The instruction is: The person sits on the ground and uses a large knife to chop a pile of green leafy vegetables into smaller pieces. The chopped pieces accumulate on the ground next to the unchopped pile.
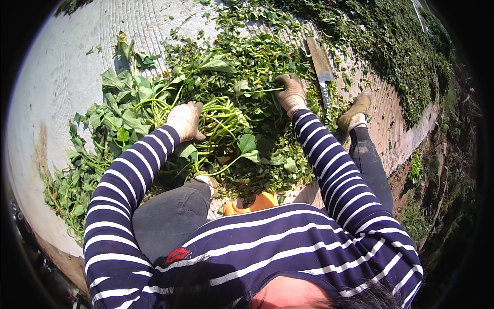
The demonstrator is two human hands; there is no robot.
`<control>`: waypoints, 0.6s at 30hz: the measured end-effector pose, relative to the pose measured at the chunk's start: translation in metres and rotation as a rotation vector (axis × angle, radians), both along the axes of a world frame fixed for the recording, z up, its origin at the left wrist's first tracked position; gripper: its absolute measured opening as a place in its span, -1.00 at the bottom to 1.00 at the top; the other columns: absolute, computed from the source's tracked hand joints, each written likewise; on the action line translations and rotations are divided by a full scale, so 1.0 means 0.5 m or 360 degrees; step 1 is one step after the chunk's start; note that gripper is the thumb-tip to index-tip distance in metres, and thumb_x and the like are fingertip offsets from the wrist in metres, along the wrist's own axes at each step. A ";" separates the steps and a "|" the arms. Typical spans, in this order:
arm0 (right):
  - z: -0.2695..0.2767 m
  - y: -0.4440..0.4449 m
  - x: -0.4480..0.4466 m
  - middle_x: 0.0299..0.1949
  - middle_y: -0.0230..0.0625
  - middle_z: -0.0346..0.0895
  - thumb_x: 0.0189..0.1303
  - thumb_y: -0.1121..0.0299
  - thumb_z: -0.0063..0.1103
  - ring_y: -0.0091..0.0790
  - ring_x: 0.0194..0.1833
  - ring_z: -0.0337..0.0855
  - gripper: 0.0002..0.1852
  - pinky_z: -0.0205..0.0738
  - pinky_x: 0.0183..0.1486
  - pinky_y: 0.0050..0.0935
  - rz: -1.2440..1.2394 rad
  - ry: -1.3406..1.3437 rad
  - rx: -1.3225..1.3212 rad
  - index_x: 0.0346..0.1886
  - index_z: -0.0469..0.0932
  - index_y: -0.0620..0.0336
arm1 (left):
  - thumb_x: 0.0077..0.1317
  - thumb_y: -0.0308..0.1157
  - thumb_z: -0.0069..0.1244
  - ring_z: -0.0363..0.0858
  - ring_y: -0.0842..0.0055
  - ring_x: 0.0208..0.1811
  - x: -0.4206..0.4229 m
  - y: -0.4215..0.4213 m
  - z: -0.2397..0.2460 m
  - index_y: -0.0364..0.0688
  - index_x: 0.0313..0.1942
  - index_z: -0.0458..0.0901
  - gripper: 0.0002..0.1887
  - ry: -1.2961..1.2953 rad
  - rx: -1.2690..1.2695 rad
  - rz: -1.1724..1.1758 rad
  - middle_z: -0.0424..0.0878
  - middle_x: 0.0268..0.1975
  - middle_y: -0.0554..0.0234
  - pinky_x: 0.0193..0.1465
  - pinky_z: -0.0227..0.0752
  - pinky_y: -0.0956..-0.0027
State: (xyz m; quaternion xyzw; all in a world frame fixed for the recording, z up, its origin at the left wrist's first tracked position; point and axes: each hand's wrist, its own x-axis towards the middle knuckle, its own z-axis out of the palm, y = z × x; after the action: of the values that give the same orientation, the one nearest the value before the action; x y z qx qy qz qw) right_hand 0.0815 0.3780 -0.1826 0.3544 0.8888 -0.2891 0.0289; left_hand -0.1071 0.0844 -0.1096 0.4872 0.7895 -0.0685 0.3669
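Observation:
My left hand (186, 120), in a pale work glove, grips a bundle of green leafy vine stems (222, 117) whose cut ends point right. Leaves of the uncut vines (127, 104) spread to the left. My right hand (291, 92), gloved as well, holds the end of a single green stem (264, 91) over a bed of chopped leaves (251, 65). Just right of that hand, a broad-bladed cleaver (320, 61) lies on the chopped greens, its handle towards me. The fingertips of my right hand are partly hidden.
A large heap of chopped greens (401, 61) covers the upper right of the grooved concrete (58, 77). My shoes (355, 112) stand either side of the nearer pile. An orange plastic object (252, 204) is by my body. Rough ground with plants (436, 185) borders the right edge.

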 end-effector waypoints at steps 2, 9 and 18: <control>0.052 -0.102 0.007 0.21 -0.24 0.49 -0.11 0.39 0.45 0.00 0.23 0.46 -0.51 0.41 0.27 -0.05 0.0424 0.0192 0.0296 0.00 0.67 -0.15 | -0.16 -0.05 0.51 0.66 0.04 0.05 -0.004 -0.011 0.012 -0.34 0.06 0.50 -0.16 -0.0049 0.0117 0.0026 0.67 -0.01 -0.13 0.12 0.54 0.13; 0.092 -0.204 0.019 0.48 -0.10 0.11 -0.09 0.12 0.55 0.06 0.53 0.03 0.04 -0.20 0.57 0.17 0.0493 -0.0066 0.0098 0.51 0.17 0.02 | -0.28 -0.07 0.53 0.67 0.02 0.03 -0.046 -0.093 0.069 -0.31 0.23 0.45 0.02 -0.0037 0.0346 0.0274 0.70 -0.03 -0.13 0.12 0.55 0.14; 0.061 -0.240 -0.001 0.45 -0.10 0.27 -0.15 0.56 0.43 0.00 0.45 0.31 -0.01 0.14 0.52 0.02 0.1215 -0.0066 -0.0295 0.48 0.24 -0.03 | -0.30 -0.16 0.57 0.71 0.19 0.05 -0.077 -0.112 0.134 -0.32 0.22 0.44 0.02 -0.0553 0.0829 0.0587 0.73 -0.05 -0.05 0.21 0.53 0.26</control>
State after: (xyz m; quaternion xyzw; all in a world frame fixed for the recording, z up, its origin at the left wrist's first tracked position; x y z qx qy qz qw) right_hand 0.0809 0.2579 -0.1523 0.0001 0.9261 -0.3293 0.1842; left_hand -0.1457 0.0283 -0.0426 0.4180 0.7810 0.2860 0.3654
